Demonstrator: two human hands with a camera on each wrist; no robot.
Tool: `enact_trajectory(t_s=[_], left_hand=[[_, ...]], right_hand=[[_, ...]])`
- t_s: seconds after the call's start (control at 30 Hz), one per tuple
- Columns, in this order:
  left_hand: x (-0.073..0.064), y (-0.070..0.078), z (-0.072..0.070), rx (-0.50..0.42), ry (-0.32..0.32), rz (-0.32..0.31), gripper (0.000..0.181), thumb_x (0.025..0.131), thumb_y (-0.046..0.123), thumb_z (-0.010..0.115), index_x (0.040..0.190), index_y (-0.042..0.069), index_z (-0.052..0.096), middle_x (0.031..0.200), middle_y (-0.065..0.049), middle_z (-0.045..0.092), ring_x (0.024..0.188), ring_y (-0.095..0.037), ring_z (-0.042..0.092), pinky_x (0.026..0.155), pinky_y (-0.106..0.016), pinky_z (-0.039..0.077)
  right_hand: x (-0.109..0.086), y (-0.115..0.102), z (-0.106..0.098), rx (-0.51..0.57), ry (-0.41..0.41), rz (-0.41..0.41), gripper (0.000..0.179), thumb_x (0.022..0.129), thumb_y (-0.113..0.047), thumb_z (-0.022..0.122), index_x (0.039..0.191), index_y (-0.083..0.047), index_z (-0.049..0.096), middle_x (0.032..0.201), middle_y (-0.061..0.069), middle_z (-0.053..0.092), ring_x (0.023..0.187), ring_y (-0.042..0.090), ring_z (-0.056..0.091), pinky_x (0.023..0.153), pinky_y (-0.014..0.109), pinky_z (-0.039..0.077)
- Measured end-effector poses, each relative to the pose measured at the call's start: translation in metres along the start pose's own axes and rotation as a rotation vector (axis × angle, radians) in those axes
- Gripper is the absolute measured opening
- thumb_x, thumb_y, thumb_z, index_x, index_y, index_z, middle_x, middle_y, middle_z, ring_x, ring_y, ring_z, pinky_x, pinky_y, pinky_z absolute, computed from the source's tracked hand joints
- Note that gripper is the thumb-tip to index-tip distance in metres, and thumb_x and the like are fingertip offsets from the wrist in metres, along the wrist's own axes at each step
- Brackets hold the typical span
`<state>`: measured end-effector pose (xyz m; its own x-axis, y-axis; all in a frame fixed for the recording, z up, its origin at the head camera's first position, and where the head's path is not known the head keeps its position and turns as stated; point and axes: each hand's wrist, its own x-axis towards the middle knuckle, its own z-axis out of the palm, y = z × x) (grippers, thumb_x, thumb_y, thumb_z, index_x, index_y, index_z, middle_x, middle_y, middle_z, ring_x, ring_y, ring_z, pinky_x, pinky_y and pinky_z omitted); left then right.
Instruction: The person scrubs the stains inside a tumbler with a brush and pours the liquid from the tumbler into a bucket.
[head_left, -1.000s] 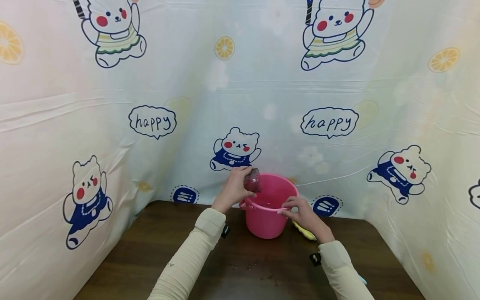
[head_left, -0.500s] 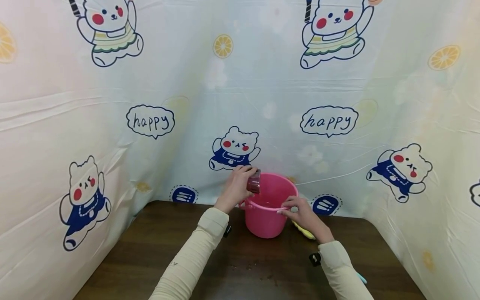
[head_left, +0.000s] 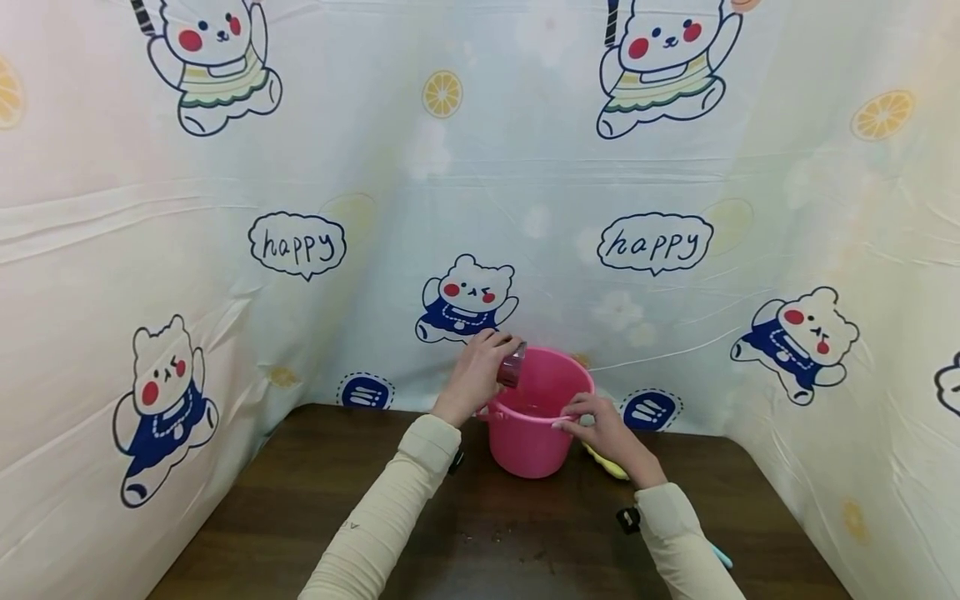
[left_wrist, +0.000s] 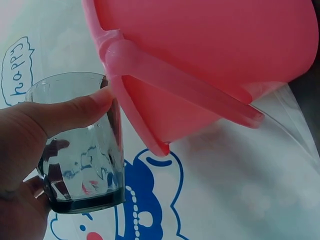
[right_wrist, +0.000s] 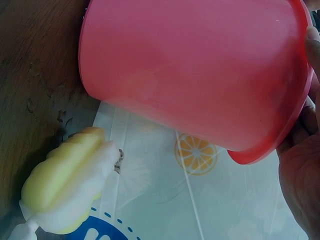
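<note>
Altogether one glass (left_wrist: 82, 150), one pink bucket (head_left: 528, 446), one yellow sponge (right_wrist: 65, 187).

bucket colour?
Pink: the bucket is solid pink, rim and handle too. Clearest in the head view.

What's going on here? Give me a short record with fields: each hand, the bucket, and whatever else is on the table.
left hand: grips a clear glass, tipped over the bucket's rim
right hand: holds the near rim of the pink bucket
pink bucket: upright on the dark wooden table, handle down
other: yellow-and-white sponge brush lying beside the bucket
backdrop: bear-print cloth
</note>
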<state>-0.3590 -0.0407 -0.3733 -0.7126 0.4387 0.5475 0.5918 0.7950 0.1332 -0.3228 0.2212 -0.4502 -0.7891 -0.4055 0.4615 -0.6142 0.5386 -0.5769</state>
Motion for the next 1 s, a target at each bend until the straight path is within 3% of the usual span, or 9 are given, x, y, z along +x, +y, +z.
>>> enact_trajectory(t_s=[0.37, 0.7, 1.0], left_hand=[[0.001, 0.002, 0.006, 0.176, 0.0, 0.102, 0.062, 0.085, 0.008, 0.082, 0.142, 0.024, 0.062, 0.14, -0.002, 0.062, 0.134, -0.022, 0.048, 0.116, -0.037, 0.041], [0.0, 0.004, 0.011, 0.204, 0.05, 0.15, 0.052, 0.091, 0.006, 0.075, 0.139, 0.024, 0.065, 0.137, -0.002, 0.063, 0.13, -0.021, 0.049, 0.119, -0.037, 0.037], [-0.005, 0.0, 0.015, 0.238, 0.068, 0.152, 0.057, 0.09, 0.006, 0.077, 0.142, 0.023, 0.062, 0.138, -0.003, 0.062, 0.132, -0.023, 0.049, 0.12, -0.039, 0.034]], right_hand=[[0.0, 0.001, 0.001, 0.013, 0.005, -0.037, 0.005, 0.091, -0.026, 0.077, 0.094, -0.022, 0.079, 0.092, -0.008, 0.066, 0.084, 0.012, 0.06, 0.073, 0.027, 0.059], [0.0, -0.001, 0.0, 0.012, 0.018, -0.056, 0.004, 0.09, -0.023, 0.079, 0.093, -0.021, 0.079, 0.091, -0.006, 0.067, 0.082, 0.012, 0.059, 0.069, 0.026, 0.058], [0.0, 0.001, 0.001, 0.021, 0.012, -0.058, 0.005, 0.09, -0.022, 0.079, 0.093, -0.019, 0.079, 0.091, -0.007, 0.067, 0.081, 0.011, 0.059, 0.069, 0.029, 0.058]])
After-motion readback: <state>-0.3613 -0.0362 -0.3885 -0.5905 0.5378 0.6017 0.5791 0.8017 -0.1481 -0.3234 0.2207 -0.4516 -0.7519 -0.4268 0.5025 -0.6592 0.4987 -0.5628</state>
